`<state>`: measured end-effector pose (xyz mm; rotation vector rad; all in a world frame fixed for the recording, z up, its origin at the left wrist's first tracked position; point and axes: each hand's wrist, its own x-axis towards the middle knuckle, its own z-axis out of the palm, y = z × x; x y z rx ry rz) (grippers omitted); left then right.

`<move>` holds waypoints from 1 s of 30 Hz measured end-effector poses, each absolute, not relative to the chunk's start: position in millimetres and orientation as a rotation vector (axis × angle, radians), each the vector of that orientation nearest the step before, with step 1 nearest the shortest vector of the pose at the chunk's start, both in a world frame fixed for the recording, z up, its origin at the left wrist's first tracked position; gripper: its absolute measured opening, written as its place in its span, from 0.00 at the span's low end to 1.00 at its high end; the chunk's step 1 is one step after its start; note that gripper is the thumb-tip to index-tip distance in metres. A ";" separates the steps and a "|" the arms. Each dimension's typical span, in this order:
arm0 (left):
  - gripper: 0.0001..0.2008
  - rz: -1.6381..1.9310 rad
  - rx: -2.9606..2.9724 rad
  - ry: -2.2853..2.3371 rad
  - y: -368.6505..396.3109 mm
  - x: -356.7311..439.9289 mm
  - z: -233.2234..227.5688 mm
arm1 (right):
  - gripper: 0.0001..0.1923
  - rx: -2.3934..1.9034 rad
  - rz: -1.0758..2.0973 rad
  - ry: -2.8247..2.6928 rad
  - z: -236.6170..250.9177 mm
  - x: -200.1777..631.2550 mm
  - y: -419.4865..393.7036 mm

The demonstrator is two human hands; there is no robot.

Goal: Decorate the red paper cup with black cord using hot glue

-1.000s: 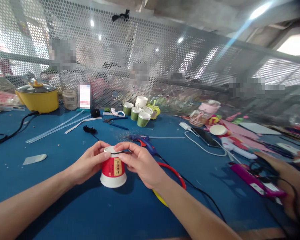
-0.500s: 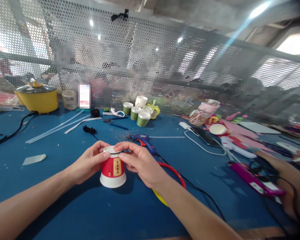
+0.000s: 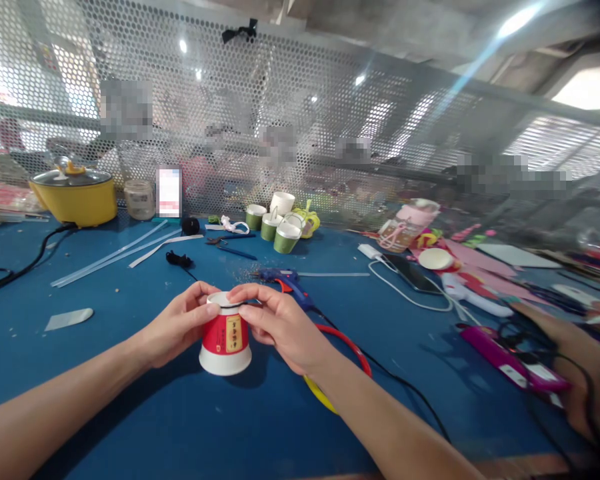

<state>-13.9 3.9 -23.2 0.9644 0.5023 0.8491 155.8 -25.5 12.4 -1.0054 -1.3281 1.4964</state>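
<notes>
On the far left of the blue worktop (image 3: 105, 400) a yellow pot (image 3: 75, 195) sits well clear of us. Our left hand (image 3: 177, 327) curls against the left side of the upturned red paper cup (image 3: 226, 340), thumb on its top rim; our right hand (image 3: 280, 327) closes on the right side, fingertips pinching a thin dark strand at the rim. The cup stands mouth-down, near centre. Uneven pressing could dent its thin wall or tip it, we judge. Just beyond lies a blue glue gun (image 3: 287, 280), whose nozzle could burn a careless knuckle. Far right, another person's hand (image 3: 580, 360) rests among cables.
</notes>
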 end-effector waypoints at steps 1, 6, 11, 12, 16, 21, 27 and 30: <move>0.12 0.847 0.964 0.505 3.9 -14.2 -22.7 | 0.05 -1.005 1.495 -1.346 12.7 156.6 -25.3; 0.11 0.823 0.945 0.549 4.9 -16.7 -16.3 | 0.13 -1.035 1.450 -1.526 15.3 160.7 -24.3; 0.13 0.793 0.921 0.607 7.4 -18.1 -12.4 | 0.05 -1.018 1.249 -1.414 14.9 161.4 -22.0; 0.13 0.780 0.915 0.607 7.6 -17.8 -12.3 | 0.05 -1.024 1.215 -1.391 15.1 161.3 -21.9; 0.12 0.754 0.914 0.629 5.7 -15.6 -12.3 | 0.08 -1.128 1.102 -1.501 17.9 159.1 -24.2; 0.10 0.745 0.965 0.664 1.4 -13.8 -12.4 | 0.11 -1.177 1.023 -1.641 16.4 152.3 -26.7; 0.12 0.724 1.014 0.708 0.2 -12.4 -13.1 | 0.10 -1.228 0.950 -1.774 10.0 151.1 -26.0; 0.12 0.730 1.020 0.722 0.6 -12.5 -12.8 | 0.10 -1.224 0.915 -1.765 9.7 151.3 -25.8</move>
